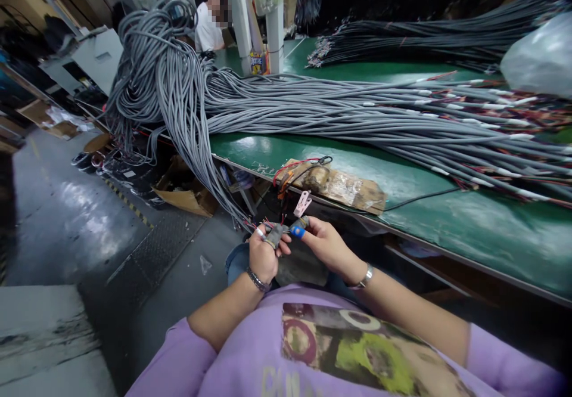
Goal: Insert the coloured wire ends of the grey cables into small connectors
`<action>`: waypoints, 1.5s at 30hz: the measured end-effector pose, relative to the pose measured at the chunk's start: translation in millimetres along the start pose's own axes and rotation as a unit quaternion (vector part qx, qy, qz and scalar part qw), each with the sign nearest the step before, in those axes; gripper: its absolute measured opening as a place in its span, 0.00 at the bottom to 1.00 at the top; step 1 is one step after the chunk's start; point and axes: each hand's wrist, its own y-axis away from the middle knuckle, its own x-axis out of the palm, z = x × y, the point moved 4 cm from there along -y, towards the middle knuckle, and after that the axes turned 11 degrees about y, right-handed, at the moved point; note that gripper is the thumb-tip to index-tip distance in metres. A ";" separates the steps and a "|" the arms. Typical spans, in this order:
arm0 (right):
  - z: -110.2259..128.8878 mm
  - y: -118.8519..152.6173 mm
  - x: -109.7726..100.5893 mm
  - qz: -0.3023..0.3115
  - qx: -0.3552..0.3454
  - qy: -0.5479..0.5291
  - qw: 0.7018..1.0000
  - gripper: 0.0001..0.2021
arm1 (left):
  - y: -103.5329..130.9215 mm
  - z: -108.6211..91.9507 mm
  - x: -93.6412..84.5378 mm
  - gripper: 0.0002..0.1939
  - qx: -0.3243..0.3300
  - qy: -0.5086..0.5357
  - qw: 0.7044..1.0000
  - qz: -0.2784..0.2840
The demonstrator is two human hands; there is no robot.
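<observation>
Green bench ahead, I have my left fingers grasping thin wires just off its near edge and my right fingers pinched on their tips, where cables drooping over its end could drag strands loose.

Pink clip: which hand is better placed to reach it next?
Probably the right hand: it appears just below the pink clip, while the left hand is farther off, apparently holding grey cable ends.

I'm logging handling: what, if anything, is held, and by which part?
The left grip apparently holds grey cables near their wire ends; whether the right grip holds anything cannot be told.
</observation>
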 end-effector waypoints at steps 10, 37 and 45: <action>9.8 -1.5 -0.3 0.021 0.033 -0.047 0.998 0.15 | 2.2 3.7 2.8 0.17 -0.055 -0.025 0.997 0.040; -0.1 0.3 2.5 0.013 0.053 -0.040 0.998 0.14 | 5.8 3.6 2.5 0.13 -0.047 -0.013 0.996 0.080; -12.1 -2.9 -4.4 0.005 0.158 -0.284 0.946 0.12 | 2.6 -5.4 3.3 0.14 -0.057 0.009 0.995 0.080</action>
